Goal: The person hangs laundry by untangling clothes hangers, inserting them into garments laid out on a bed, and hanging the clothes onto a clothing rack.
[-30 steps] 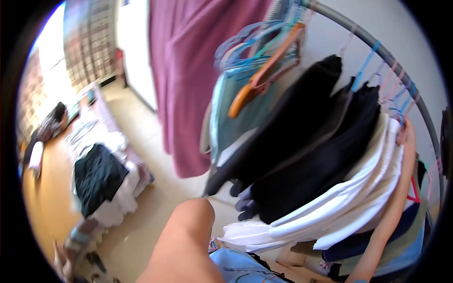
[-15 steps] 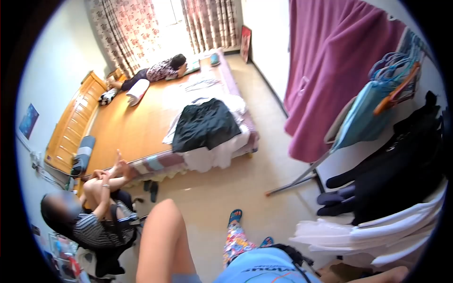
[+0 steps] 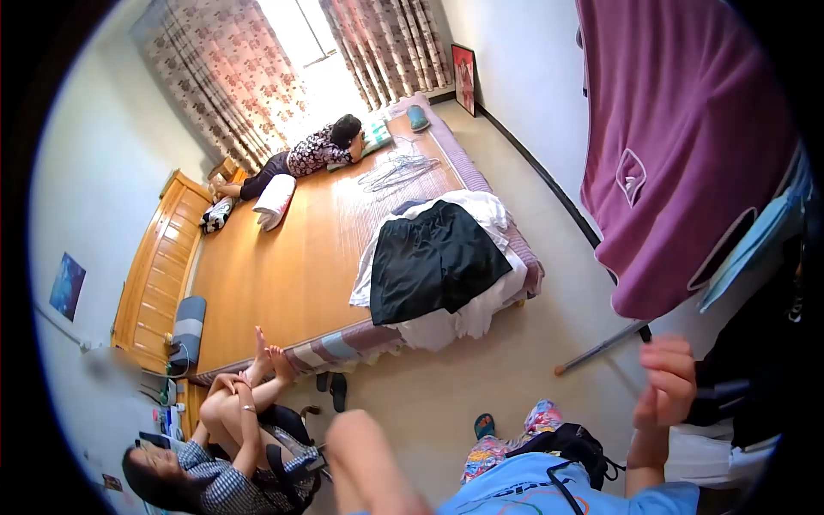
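My right hand [image 3: 666, 383] is raised at the lower right, its fingers curled in towards the thumb, slightly blurred, with nothing visible in it. It is in front of dark hanging clothes [image 3: 747, 360], near white garments [image 3: 699, 455]. Of my left arm [image 3: 356, 446] only the bent elbow and part of the forearm show at the bottom; the hand is out of view. Purple cloth [image 3: 678, 154] hangs at the right, beside light blue cloth [image 3: 755, 245]. Black shorts [image 3: 438, 262] lie over white clothes [image 3: 481, 318] on the bed's near corner.
A wooden-topped bed [image 3: 275, 292] holds loose hangers [image 3: 399, 172], a rolled white item [image 3: 275, 202] and a person lying down [image 3: 318, 154]. Another person [image 3: 232, 468] sits at the lower left. Slippers [image 3: 331, 390] lie on the floor. A rack leg [image 3: 601, 348] juts out at the right.
My view has swung left, away from the rack towards the bed. My right hand has left the hanging white clothes and come up in front of me.
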A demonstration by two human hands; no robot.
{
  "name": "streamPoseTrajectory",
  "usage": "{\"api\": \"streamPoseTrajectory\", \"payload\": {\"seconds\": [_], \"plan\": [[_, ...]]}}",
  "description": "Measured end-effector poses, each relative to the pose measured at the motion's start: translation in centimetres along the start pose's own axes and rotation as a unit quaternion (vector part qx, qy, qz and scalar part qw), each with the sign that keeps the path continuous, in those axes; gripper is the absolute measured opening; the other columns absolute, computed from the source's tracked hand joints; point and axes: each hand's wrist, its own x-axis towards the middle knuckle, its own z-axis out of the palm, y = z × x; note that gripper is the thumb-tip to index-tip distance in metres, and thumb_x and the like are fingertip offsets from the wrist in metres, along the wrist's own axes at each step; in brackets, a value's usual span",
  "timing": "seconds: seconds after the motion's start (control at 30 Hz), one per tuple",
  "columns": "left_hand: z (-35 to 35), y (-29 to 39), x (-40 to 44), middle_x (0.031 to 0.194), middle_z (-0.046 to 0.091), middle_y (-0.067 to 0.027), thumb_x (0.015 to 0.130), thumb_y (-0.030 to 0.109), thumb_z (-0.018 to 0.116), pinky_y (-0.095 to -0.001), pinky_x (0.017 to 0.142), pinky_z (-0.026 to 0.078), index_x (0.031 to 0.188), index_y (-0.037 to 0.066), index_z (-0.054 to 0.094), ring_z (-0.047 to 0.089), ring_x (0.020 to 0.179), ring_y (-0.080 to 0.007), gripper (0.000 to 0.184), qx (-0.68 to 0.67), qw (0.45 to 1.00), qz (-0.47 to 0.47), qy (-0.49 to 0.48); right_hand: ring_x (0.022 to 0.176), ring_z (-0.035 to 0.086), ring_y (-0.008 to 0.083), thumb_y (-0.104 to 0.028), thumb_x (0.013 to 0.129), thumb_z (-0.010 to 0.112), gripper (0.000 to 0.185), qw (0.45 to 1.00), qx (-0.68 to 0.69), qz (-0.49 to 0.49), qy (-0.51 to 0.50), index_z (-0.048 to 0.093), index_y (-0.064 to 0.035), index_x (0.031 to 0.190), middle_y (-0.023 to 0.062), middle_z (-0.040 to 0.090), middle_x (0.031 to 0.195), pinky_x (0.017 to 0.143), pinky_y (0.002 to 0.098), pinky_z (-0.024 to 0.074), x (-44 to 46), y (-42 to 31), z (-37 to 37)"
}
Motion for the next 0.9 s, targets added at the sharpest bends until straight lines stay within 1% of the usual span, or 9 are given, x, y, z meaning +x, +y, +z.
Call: {"api": "streamPoseTrajectory", "payload": {"seconds": [0.13,0.23,0.33,0.4,0.5,0.63,0.73,0.87,0.9], "plan": [[-0.3,-2.9,-9.8,0.090,0.051,-0.0020,0.079,0.018,0.044,-0.0360,0.075,0.037,0.097,0.009,0.048,0.049,0.085,-0.0168,0.020,0.025,0.968,-0.218,-0.123,0.074,0.055,0.0197,-0.021,0.071,0.055,0.017,0.987,0.070,0.029,-0.141,0.055,-0.0125,0.086,0.0053,0.057,0.084,0.064,0.0336,0.0441,7.1,2.8,3.3],[2.7,-5.4,-13.5,0.074,0.049,0.0042,0.078,0.020,0.048,-0.0390,0.070,0.038,0.094,0.014,0.049,0.049,0.074,-0.0125,0.016,0.045,0.856,-0.469,-0.213,0.071,0.055,0.0136,-0.018,0.066,0.060,0.019,0.976,0.089,-0.090,-0.178,0.059,-0.0148,0.084,0.0013,0.057,0.082,0.062,0.0270,0.0436,9.9,6.5,3.5],[5.8,-8.2,-18.2,0.079,0.048,0.0074,0.073,0.021,0.057,-0.0421,0.072,0.037,0.092,0.019,0.051,0.046,0.081,-0.0110,0.020,-0.012,0.862,-0.460,-0.214,0.061,0.056,0.0140,-0.024,0.074,0.054,0.014,0.978,0.111,-0.136,-0.113,0.058,-0.0106,0.076,0.0034,0.058,0.071,0.055,0.0241,0.0425,11.2,13.8,2.6],[8.0,-9.9,-21.2,0.083,0.047,0.0090,0.070,0.017,0.059,-0.0416,0.072,0.035,0.091,0.022,0.053,0.043,0.086,-0.0093,0.022,-0.025,0.860,-0.468,-0.202,0.059,0.055,0.0143,-0.026,0.077,0.051,0.018,0.992,0.094,-0.085,-0.018,0.057,-0.0093,0.073,0.0043,0.059,0.070,0.052,0.0253,0.0424,11.8,18.0,3.3],[11.9,-12.3,-25.1,0.090,0.048,0.0106,0.068,0.003,0.056,-0.0371,0.069,0.029,0.088,0.026,0.054,0.038,0.093,-0.0058,0.031,-0.010,0.805,-0.574,-0.148,0.057,0.055,0.0143,-0.027,0.078,0.050,0.019,0.989,0.044,-0.121,-0.073,0.057,-0.0100,0.075,0.0029,0.058,0.068,0.052,0.0259,0.0428,14.5,24.0,3.0],[14.1,-15.3,-33.3,0.093,0.048,0.0104,0.070,0.001,0.051,-0.0382,0.068,0.030,0.093,0.023,0.056,0.033,0.103,-0.0050,0.032,0.016,0.888,-0.443,-0.120,0.060,0.055,0.0142,-0.026,0.077,0.050,0.016,0.992,0.058,-0.086,-0.070,0.057,-0.0113,0.078,0.0020,0.058,0.071,0.054,0.0266,0.0434,16.5,31.6,4.7],[13.6,-17.6,-37.2,0.096,0.048,0.0100,0.072,0.003,0.049,-0.0391,0.068,0.033,0.095,0.020,0.056,0.033,0.106,-0.0049,0.029,-0.033,0.883,-0.441,-0.158,0.061,0.055,0.0144,-0.023,0.076,0.052,0.015,0.991,0.085,-0.062,-0.083,0.056,-0.0100,0.082,0.0024,0.058,0.073,0.056,0.0269,0.0436,17.1,37.3,6.7],[14.5,-20.8,-43.9,0.099,0.048,0.0091,0.072,0.005,0.049,-0.0362,0.068,0.039,0.091,0.017,0.059,0.038,0.102,-0.0031,0.025,-0.059,0.819,-0.535,-0.199,0.060,0.055,0.0164,-0.025,0.073,0.056,0.021,0.987,0.099,-0.045,-0.114,0.055,-0.0065,0.083,0.0036,0.057,0.071,0.056,0.0284,0.0439,17.9,44.2,11.1],[15.4,-21.3,-46.2,0.097,0.048,0.0090,0.072,0.006,0.049,-0.0356,0.068,0.039,0.090,0.017,0.059,0.039,0.101,-0.0025,0.024,-0.020,0.839,-0.520,-0.160,0.061,0.055,0.0168,-0.024,0.072,0.056,0.021,0.987,0.100,-0.029,-0.123,0.055,-0.0064,0.083,0.0036,0.056,0.071,0.056,0.0291,0.0441,18.3,45.9,12.2]]}}
